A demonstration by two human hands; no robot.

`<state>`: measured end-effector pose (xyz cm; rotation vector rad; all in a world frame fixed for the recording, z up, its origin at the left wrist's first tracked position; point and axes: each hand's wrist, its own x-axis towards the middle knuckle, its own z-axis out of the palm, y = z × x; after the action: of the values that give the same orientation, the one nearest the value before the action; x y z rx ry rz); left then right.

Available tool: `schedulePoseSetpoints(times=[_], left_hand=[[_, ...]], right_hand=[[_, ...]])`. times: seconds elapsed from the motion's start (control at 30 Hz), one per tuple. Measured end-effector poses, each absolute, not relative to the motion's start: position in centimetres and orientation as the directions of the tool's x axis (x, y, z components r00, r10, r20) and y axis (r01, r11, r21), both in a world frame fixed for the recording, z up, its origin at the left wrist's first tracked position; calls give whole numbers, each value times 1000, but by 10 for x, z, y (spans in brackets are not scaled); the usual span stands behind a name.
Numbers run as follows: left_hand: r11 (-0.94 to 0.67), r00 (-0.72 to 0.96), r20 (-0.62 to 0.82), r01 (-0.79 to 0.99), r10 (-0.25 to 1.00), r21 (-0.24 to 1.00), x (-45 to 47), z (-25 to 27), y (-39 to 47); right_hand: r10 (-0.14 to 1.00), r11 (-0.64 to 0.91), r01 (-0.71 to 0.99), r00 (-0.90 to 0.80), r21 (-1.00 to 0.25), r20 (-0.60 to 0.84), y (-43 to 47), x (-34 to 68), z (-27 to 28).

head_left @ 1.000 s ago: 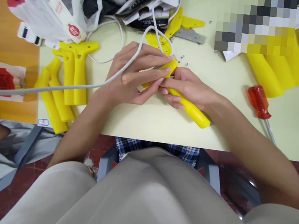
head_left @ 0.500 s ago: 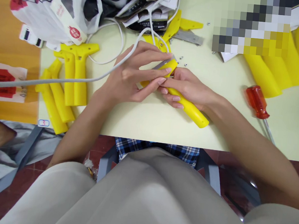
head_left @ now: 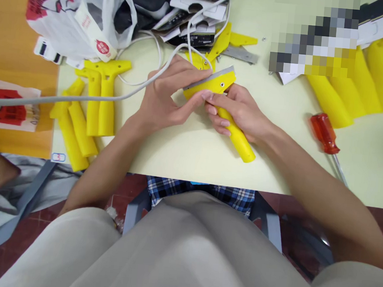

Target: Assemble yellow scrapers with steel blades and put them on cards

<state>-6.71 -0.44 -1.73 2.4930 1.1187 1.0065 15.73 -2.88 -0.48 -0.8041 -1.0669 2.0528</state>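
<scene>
A yellow scraper (head_left: 237, 136) is held in both hands above the table, its metal blade (head_left: 222, 76) along the upper edge of the head. My right hand (head_left: 246, 110) closes round the neck and upper handle, thumb on top. My left hand (head_left: 164, 94) grips the left side of the head, with thumb near the front and fingers along the blade edge. A screw (head_left: 222, 84) shows in the head near its right end. Just behind the hands lie yellow scraper pieces (head_left: 220, 43) and a loose metal plate (head_left: 241, 54).
Yellow handles (head_left: 106, 100) lie to the left, with more yellow handles (head_left: 382, 84) at the right. A red screwdriver (head_left: 324, 133) rests right of my hand. A white cable (head_left: 122, 96) crosses over my left hand. Boxes (head_left: 194, 32) and a plastic bag (head_left: 63, 20) sit at the back.
The scraper has turned in my hands so that its head faces up and the screw shows. My left fingers have shifted from over the head to its left end.
</scene>
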Motion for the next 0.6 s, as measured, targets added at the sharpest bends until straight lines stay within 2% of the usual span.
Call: schedulePoseSetpoints(times=[0.1,0.3,0.47,0.6], left_hand=[[-662,472,468,592,748,461,-69,-19,-4],[-707,434,566,526,701,473,-69,-20,-3],[-632,432,465,589,773,504,-73,-26,-3],[-628,465,422,576,778,523,-77,-31,-4]], right_hand=[[785,-444,-283,-580,-850,-217,-29,157,-4],[787,-451,-309,-580,-838,-210,-29,156,-6],[778,-465,-330,-595,-822,-201,-29,157,-9],[778,-481,-324,-586,-815,-227,-30,157,-6]])
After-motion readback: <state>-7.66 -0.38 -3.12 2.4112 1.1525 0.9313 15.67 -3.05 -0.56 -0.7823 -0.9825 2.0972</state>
